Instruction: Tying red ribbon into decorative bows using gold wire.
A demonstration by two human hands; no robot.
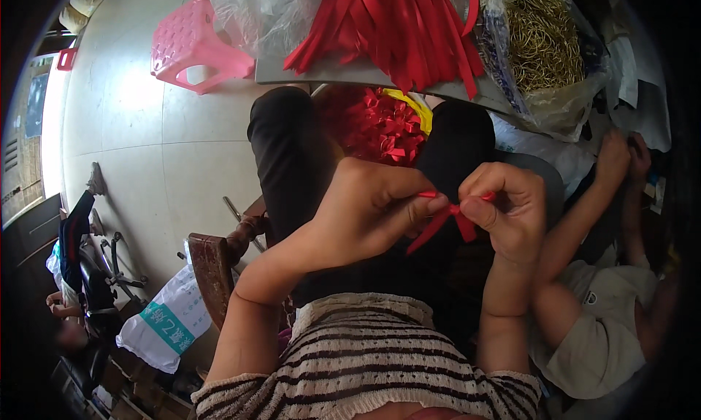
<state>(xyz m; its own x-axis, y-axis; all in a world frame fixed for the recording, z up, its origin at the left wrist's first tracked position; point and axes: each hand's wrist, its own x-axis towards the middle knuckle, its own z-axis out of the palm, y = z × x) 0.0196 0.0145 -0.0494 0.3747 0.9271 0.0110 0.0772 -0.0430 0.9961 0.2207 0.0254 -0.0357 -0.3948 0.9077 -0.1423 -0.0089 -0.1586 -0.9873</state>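
Our left hand (369, 210) pinches one side of a red ribbon bow (456, 210), its knot lying between the two grips, loops crosswise and tails (428, 230) splayed toward us, and our right hand (512, 210) (the nearer to that knot) pinches the other side.

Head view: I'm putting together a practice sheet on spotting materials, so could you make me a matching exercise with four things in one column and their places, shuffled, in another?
Things
1. pink stool
2. short red ribbon
3. gold cords
4. long red ribbon strips

Places
A. spread over the grey table
B. pinched between the left hand and right hand
C. on the floor, by the table's left end
D. in a plastic bag, upper right

Pairs: 1-C, 2-B, 3-D, 4-A
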